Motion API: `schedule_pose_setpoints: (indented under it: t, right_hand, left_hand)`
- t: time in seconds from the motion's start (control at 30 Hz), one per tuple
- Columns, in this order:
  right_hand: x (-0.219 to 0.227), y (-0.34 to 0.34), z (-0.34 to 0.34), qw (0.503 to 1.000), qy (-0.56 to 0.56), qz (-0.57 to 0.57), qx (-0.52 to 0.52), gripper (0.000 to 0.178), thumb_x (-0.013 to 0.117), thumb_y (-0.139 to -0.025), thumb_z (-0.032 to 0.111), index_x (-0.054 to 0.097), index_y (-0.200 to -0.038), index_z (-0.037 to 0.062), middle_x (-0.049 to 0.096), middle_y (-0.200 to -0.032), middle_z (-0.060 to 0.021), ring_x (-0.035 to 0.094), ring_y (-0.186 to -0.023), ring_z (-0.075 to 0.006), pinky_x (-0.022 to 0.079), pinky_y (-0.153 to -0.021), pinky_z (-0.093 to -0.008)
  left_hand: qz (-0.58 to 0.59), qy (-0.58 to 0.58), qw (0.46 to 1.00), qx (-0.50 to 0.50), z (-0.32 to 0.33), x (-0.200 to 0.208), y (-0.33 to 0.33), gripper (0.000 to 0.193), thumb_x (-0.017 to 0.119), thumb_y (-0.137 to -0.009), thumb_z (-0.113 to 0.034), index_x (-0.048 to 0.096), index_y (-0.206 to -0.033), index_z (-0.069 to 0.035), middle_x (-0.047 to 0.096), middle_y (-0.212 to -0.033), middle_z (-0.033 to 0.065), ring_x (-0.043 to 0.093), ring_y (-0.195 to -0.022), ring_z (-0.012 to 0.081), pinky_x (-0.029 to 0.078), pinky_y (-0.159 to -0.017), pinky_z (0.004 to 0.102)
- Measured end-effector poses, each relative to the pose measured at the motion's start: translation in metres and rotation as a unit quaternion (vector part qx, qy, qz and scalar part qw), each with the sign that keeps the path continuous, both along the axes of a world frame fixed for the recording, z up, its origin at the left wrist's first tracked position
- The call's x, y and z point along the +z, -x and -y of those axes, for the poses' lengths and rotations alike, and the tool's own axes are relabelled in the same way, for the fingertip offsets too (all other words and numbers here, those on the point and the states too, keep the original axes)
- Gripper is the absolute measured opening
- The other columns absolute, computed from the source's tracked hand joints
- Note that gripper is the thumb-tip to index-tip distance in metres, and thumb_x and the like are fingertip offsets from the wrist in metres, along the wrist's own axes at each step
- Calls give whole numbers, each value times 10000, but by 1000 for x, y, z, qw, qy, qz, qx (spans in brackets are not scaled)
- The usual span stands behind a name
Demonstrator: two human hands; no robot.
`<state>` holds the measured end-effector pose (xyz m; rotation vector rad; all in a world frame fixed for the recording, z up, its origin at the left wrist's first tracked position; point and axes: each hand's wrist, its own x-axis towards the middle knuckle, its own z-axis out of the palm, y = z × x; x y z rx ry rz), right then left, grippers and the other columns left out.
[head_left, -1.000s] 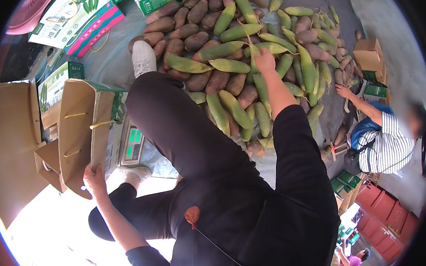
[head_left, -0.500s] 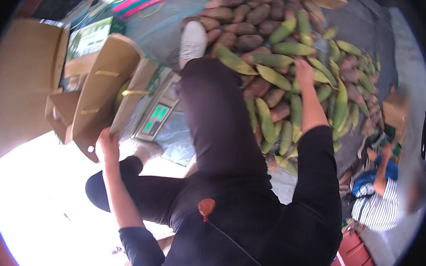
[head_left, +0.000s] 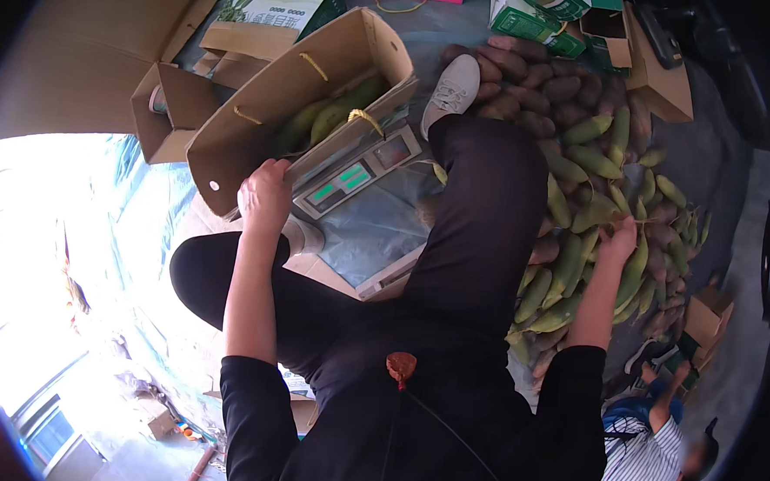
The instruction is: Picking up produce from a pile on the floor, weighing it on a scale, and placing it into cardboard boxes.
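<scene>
My left hand [head_left: 265, 195] is closed on the near rim of an open cardboard carton [head_left: 267, 82] with yellow cord handles. Inside the carton lie a few long green radish-like vegetables [head_left: 330, 120]. Beneath it, a scale [head_left: 358, 174] with a lit green display is partly covered by the carton. My right hand [head_left: 616, 242] reaches into the heap on the right, its fingers closed at the end of a green radish [head_left: 594, 214]; the fingertips are partly hidden. More green radishes [head_left: 566, 266] lie around that hand.
Brownish-purple tubers [head_left: 558, 88] are heaped beyond the green ones. Green printed boxes [head_left: 536, 22] stand at the far side, and a printed box [head_left: 271, 8] at far left. My shoe [head_left: 452, 92] is beside the tubers. Another person in a striped shirt [head_left: 648, 463] is at the lower right.
The view has swung, so the carton and heap appear farther right. My right hand has moved nearer to me over the green radishes. My left hand stays on the carton's rim.
</scene>
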<state>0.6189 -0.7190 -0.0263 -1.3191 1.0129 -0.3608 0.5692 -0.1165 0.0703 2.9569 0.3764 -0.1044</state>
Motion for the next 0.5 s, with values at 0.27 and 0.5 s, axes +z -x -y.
schedule_pose_setpoints:
  t: [0.27,0.5]
  right_hand:
    - [178,-55,-105,929,-2,200,312,206,475,-945,272,516,-974,72,514,-927,-27,510,-1052,-195,400,-889,-489]
    - [268,-94,-235,743,-68,360,560,211,447,-942,183,538,-921,-6,506,-847,-55,543,-974,-194,456,-862,-393]
  left_hand:
    - [39,1,999,-14,-4,-3,1,159,532,-730,-31,623,-844,-95,590,-810,93,597,-832,296,473,-708,411]
    - [102,-40,993,-44,-6,-7,6,115,532,-740,-51,609,-818,-86,567,-798,84,577,-837,277,457,-706,407]
